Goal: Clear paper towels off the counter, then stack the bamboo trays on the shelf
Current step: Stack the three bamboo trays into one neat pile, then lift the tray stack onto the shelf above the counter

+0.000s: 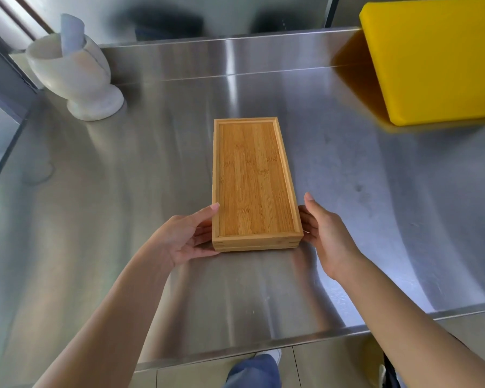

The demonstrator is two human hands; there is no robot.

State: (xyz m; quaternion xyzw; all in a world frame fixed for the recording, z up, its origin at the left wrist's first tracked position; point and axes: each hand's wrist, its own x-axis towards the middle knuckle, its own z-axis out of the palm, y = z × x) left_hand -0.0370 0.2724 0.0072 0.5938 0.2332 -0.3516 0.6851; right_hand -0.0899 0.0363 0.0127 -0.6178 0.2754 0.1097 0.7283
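left hand (pixel 179 239), right hand (pixel 328 233) seemingly clasp trays (pixel 255 180)

Counter (pixel 123 219): brushed stainless steel, fine grain lines, glossy with smeared reflections. Trays (pixel 254 180): bamboo, visible strip grain, smooth satin finish. Mortar (pixel 76 71): white stone, marble-like, faint veins, polished. Board (pixel 437 57): yellow plastic, smooth, matt. Trouser leg (pixel 252 371): blue cloth, looks like denim.

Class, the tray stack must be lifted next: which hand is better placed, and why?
Probably left: the left hand cups the near corner of the tray stack, thumb at the rim; the right hand touches its side with straight fingers.
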